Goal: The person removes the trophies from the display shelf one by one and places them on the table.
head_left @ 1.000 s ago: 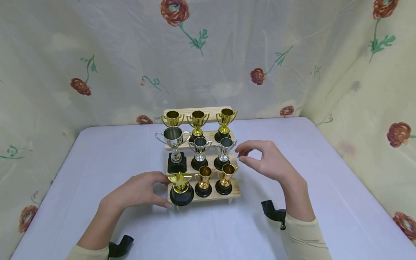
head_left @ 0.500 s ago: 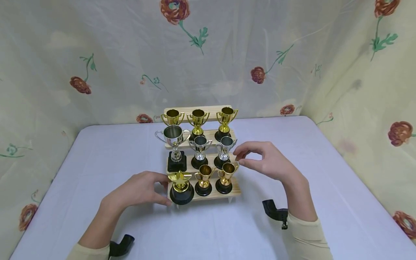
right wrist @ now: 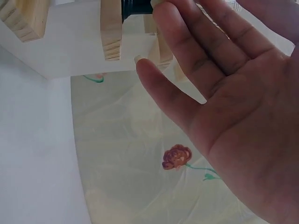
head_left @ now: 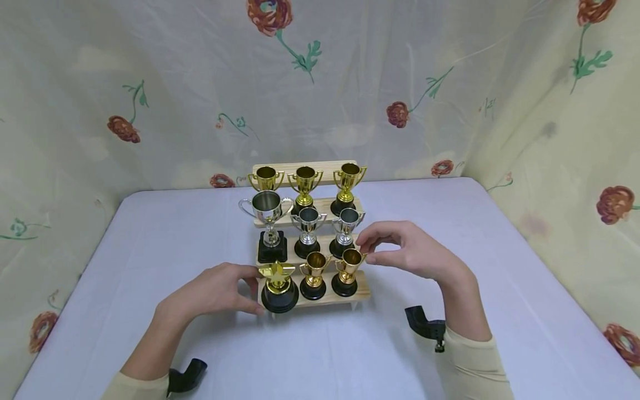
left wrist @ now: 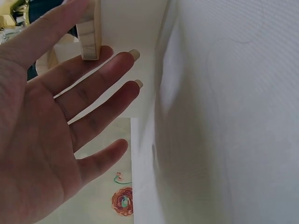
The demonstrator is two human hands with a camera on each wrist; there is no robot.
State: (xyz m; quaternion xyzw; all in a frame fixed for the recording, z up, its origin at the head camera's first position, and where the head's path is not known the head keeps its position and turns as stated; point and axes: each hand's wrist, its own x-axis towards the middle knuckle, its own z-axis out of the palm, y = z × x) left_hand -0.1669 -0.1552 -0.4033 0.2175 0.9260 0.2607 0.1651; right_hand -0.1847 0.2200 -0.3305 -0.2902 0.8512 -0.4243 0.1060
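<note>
A wooden tiered stand [head_left: 327, 300] bears small trophies in rows. In the head view, my left hand [head_left: 220, 290] is at the left end of its lowest step, thumb at the front edge and index finger at the back. The left wrist view shows that thumb and index finger pinching the board's end [left wrist: 89, 39], with the other fingers spread. Beside them stands a gold star trophy [head_left: 279, 289] on a black base. My right hand [head_left: 407, 247] is at the right side, fingers bent loosely, fingertips close to the right bronze cup [head_left: 348, 269] and the right silver cup [head_left: 346, 228].
A larger silver cup [head_left: 270, 214], a small silver cup [head_left: 308, 228] and another bronze cup [head_left: 314, 272] share the lower rows. Gold cups [head_left: 304, 186] line the back row. A white-covered table [head_left: 320, 361] lies beneath; a flowered curtain [head_left: 340, 111] hangs behind.
My right hand has moved slightly toward me and to the left, down from beside the right silver cup to the right bronze cup. The left hand and trophies keep their places.
</note>
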